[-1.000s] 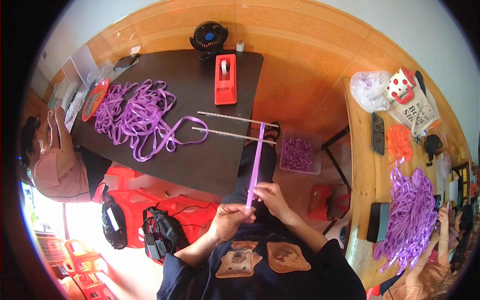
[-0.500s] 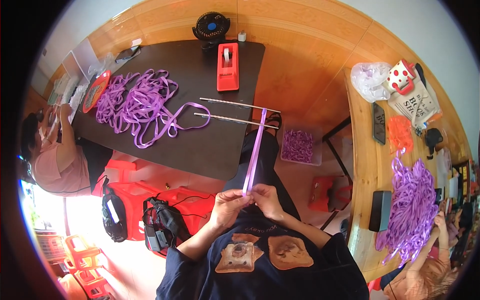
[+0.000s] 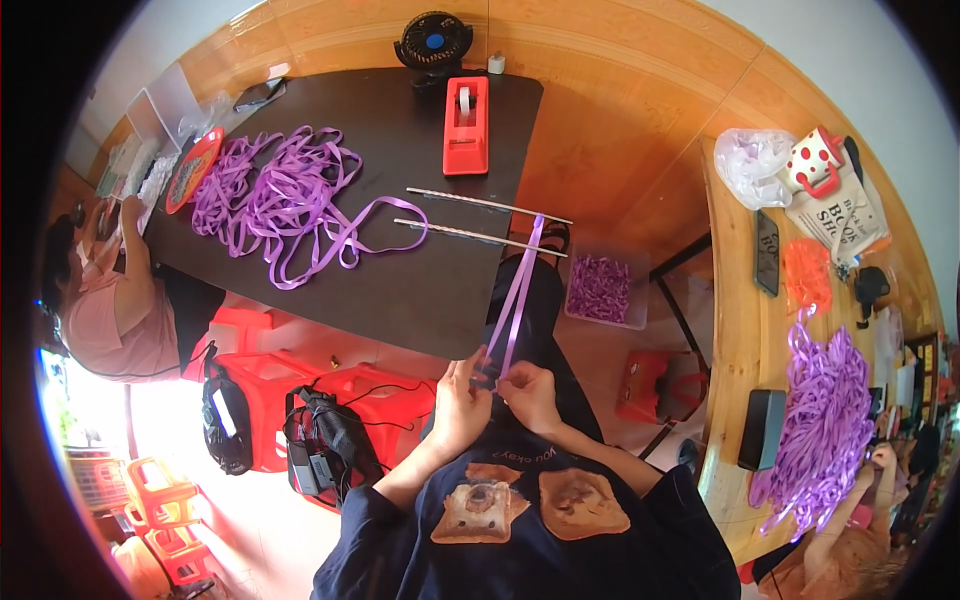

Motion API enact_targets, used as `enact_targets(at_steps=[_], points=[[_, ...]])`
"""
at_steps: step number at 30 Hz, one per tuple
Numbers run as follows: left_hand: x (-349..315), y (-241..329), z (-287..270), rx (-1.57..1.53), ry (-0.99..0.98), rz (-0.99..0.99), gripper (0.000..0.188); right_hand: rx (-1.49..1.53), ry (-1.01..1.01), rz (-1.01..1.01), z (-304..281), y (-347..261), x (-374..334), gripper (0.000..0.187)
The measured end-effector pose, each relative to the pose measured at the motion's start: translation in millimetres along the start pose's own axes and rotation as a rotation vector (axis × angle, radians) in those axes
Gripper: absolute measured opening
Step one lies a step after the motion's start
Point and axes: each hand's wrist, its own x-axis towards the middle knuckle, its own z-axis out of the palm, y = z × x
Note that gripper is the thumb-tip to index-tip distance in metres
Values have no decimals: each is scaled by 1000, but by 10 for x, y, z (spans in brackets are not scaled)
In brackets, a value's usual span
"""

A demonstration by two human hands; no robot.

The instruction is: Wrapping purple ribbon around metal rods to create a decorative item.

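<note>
A purple ribbon (image 3: 521,290) hangs in a loop from the end of the upper of two thin metal rods, its two strands running down to my hands and spread slightly apart. My left hand (image 3: 461,410) is closed at the lower end of the left strand, fingertips pointing up. Close beside it, my right hand (image 3: 532,398) pinches the other strand between thumb and fingers. The upper rod (image 3: 470,200) and the lower rod (image 3: 470,237) stick out past the dark table's right edge. From a tangled heap of purple ribbon (image 3: 300,195), one loop reaches the lower rod.
On the dark table (image 3: 400,310) are a red tape dispenser (image 3: 466,130) and a black fan (image 3: 434,45). Below stands a clear bin of purple pieces (image 3: 600,290). A wooden table (image 3: 735,340) at right bears more ribbon (image 3: 825,430) and a phone (image 3: 767,255). People sit at both sides.
The two ribbon strands, close together before, have parted toward their lower ends. My left hand has turned, its fingers now raised, and sits slightly away from my right hand. The view has shifted slightly.
</note>
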Motion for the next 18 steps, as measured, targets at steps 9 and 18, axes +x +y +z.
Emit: enact_targets(at_steps=[9,18], points=[[103,-162,-36,-724,-282,-301,32,411,-294,292,-120,-311,-92,6],[236,-192,-221,-826,-499,-470,25,306,-361,492,-163,-495,-88,6]])
